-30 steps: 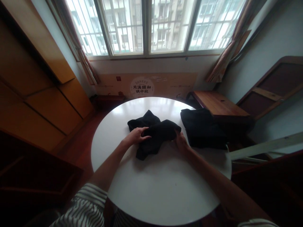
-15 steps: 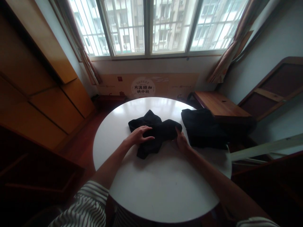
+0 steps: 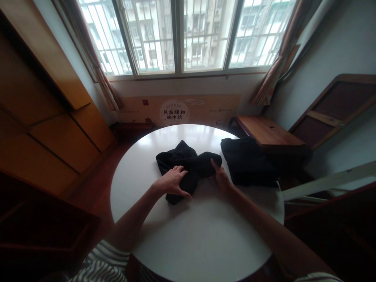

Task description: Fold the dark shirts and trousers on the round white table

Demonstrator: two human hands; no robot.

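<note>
A crumpled black garment (image 3: 188, 160) lies on the round white table (image 3: 199, 231); its exact kind cannot be made out. My left hand (image 3: 173, 181) rests over its near left part, thumb spread away from the fingers. At the garment's right end, my right hand (image 3: 221, 175) grips the cloth, with the thumb on top and the fingers hidden beneath. To the right, near the table's edge, lies a folded stack of black cloth (image 3: 249, 162), which neither hand touches.
Beyond the table on the right is a low wooden table (image 3: 270, 131). Wooden cabinets (image 3: 55, 133) line the left side. A printed banner (image 3: 205, 107) runs along the wall under the barred window (image 3: 199, 39). A pale rail (image 3: 331, 180) stands at right.
My left hand has moved toward me over the garment and opened its thumb wider. My right hand keeps its hold on the right end. The whole view has shifted slightly.
</note>
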